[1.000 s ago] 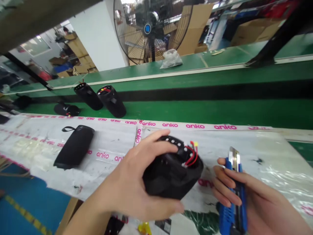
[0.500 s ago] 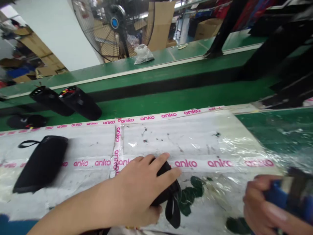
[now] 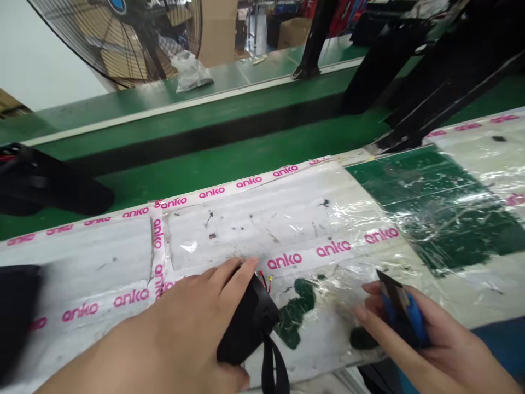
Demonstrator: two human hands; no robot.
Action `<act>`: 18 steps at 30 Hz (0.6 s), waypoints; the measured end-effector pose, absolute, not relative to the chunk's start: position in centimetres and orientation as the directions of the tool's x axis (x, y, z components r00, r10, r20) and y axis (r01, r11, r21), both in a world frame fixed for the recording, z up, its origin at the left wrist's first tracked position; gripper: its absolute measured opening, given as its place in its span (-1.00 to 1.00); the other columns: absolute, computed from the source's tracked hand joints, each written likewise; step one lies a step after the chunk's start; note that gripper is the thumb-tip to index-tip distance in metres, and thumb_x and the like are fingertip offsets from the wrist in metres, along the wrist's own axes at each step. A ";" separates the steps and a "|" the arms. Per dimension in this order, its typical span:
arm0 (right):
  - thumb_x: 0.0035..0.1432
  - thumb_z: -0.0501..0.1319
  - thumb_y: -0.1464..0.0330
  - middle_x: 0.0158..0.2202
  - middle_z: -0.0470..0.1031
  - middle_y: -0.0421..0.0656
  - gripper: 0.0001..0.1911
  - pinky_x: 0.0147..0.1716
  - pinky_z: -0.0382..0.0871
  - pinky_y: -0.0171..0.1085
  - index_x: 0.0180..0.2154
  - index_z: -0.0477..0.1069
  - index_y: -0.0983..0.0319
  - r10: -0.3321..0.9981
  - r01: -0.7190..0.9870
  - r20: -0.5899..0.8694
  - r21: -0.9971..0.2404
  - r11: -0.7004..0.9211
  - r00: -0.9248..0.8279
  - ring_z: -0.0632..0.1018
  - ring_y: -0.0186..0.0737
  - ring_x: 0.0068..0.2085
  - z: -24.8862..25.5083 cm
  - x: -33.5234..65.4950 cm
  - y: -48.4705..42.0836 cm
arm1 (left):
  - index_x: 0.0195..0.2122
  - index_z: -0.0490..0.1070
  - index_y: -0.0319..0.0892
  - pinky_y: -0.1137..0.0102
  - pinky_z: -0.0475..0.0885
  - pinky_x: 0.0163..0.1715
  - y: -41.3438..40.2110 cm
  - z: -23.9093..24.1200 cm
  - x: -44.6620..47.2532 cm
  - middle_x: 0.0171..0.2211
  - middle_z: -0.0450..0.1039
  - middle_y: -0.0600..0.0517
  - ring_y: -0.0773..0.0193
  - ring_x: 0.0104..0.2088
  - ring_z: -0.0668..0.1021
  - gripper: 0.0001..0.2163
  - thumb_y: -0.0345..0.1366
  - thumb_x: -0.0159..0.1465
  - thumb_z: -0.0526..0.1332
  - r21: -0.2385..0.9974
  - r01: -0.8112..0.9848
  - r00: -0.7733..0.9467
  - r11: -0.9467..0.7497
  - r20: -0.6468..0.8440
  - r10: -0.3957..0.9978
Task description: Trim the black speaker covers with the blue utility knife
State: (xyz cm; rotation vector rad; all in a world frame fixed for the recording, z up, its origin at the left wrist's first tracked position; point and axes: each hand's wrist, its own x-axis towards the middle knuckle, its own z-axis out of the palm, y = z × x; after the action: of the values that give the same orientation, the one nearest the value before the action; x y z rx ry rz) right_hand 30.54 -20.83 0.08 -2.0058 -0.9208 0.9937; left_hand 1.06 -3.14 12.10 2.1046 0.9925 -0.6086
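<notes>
- Black speaker [image 3: 246, 323] sits at the near edge of the tabletop [image 3: 287, 219], left hand [image 3: 192, 328] wrapped over it, pressing it down.
- Right hand [image 3: 410, 334] is closed around one blue box cutter [image 3: 404, 312], blade out.
- I'd say keep the speaker pinned and cut away from the fingers, clear of the red wires [image 3: 262, 280].
- Count: one speaker in hand, one cutter, more dark speakers far left [image 3: 49, 180], blurry.

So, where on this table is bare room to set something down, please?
The white sheet between the upper anko tape and the lower tape is bare. The green mat at right is free too. It is crowded near the front edge: the left hand grips the black speaker, the right hand holds the blue knife.
</notes>
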 end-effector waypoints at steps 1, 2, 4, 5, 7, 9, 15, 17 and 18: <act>0.25 0.45 -0.19 -0.18 0.72 -0.10 -0.49 -0.23 0.69 -0.31 -0.06 0.59 0.07 0.852 0.393 -0.285 -0.792 -0.467 0.438 0.75 0.00 -0.20 0.3 30.7 -20.4 | 0.66 0.07 -0.09 -0.28 0.55 0.33 -3.1 12.0 1.1 0.62 0.13 -0.27 -0.51 0.47 0.45 0.11 -0.23 0.02 0.38 0.413 0.795 0.599 -0.445 -0.652 0.464; 0.33 0.41 -0.14 -0.19 0.72 -0.13 -0.55 -0.24 0.67 -0.32 -0.06 0.57 0.06 0.883 0.483 -0.237 -0.764 -0.427 0.406 0.74 -0.05 -0.22 0.5 30.7 -20.1 | 0.65 0.09 -0.07 -0.26 0.58 0.31 -3.0 12.0 1.1 0.61 0.16 -0.27 -0.49 0.44 0.49 0.10 -0.25 0.02 0.37 0.425 0.788 0.610 -0.444 -0.637 0.472; 0.42 0.36 -0.09 -0.18 0.72 -0.17 -0.61 -0.25 0.63 -0.31 -0.02 0.55 0.05 0.924 0.575 -0.176 -0.738 -0.351 0.339 0.73 -0.10 -0.25 0.8 30.1 -19.5 | 0.63 0.15 -0.05 -0.21 0.63 0.25 -3.0 11.9 1.0 0.58 0.23 -0.26 -0.46 0.37 0.57 0.08 -0.27 0.00 0.36 0.455 0.776 0.628 -0.436 -0.609 0.484; 0.44 0.35 -0.08 -0.16 0.72 -0.18 -0.62 -0.24 0.63 -0.30 0.01 0.54 0.05 0.936 0.583 -0.179 -0.742 -0.331 0.304 0.74 -0.10 -0.24 0.8 29.6 -19.2 | 0.63 0.16 -0.05 -0.22 0.63 0.25 -2.9 11.9 1.0 0.58 0.23 -0.26 -0.46 0.36 0.58 0.08 -0.27 -0.01 0.36 0.463 0.776 0.629 -0.428 -0.606 0.486; 0.49 0.31 -0.07 -0.12 0.74 -0.18 -0.64 -0.25 0.63 -0.29 0.05 0.53 0.03 0.948 0.574 -0.212 -0.757 -0.314 0.239 0.75 -0.09 -0.21 0.7 28.5 -18.8 | 0.64 0.13 -0.09 -0.26 0.59 0.29 -2.7 12.0 1.0 0.59 0.20 -0.28 -0.50 0.41 0.52 0.10 -0.26 -0.01 0.38 0.464 0.786 0.618 -0.410 -0.626 0.476; 0.51 0.28 -0.05 -0.07 0.74 -0.17 -0.65 -0.24 0.65 -0.27 0.07 0.54 0.03 0.950 0.567 -0.245 -0.763 -0.311 0.192 0.77 -0.07 -0.16 0.6 27.8 -18.6 | 0.65 0.10 -0.12 -0.29 0.55 0.34 -2.5 12.1 1.1 0.61 0.16 -0.29 -0.51 0.47 0.45 0.11 -0.26 0.00 0.39 0.462 0.790 0.610 -0.402 -0.650 0.452; 0.52 0.28 -0.07 -0.05 0.74 -0.17 -0.63 -0.24 0.66 -0.23 0.11 0.55 0.01 0.958 0.614 -0.234 -0.736 -0.285 0.165 0.78 -0.02 -0.13 0.1 28.0 -18.4 | 0.66 0.06 -0.05 -0.16 0.59 0.34 -2.4 11.6 0.3 0.61 0.18 -0.24 -0.41 0.46 0.49 0.10 -0.17 0.08 0.46 0.510 0.750 0.661 -0.422 -0.605 0.443; 0.51 0.29 -0.08 -0.07 0.74 -0.18 -0.61 -0.28 0.66 -0.26 0.14 0.52 0.00 0.967 0.622 -0.205 -0.741 -0.255 0.153 0.78 -0.03 -0.15 0.4 28.0 -18.2 | 0.67 0.01 -0.03 -0.16 0.57 0.35 -2.5 11.5 0.0 0.62 0.16 -0.23 -0.40 0.48 0.46 0.12 -0.14 0.10 0.47 0.511 0.748 0.663 -0.423 -0.607 0.439; 0.50 0.30 -0.07 -0.08 0.74 -0.19 -0.60 -0.29 0.66 -0.29 0.16 0.51 -0.01 0.970 0.611 -0.201 -0.753 -0.243 0.137 0.78 -0.05 -0.15 0.6 27.8 -18.0 | 0.68 -0.01 -0.03 -0.16 0.56 0.37 -2.5 11.4 -0.1 0.62 0.15 -0.22 -0.39 0.49 0.45 0.12 -0.13 0.12 0.48 0.507 0.753 0.657 -0.419 -0.616 0.435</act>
State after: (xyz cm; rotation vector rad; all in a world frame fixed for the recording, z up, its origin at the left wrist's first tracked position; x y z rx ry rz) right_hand 27.84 -18.04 0.60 -1.9194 -1.5124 0.9383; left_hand -0.12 -2.51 11.45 2.0719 0.9187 -0.5061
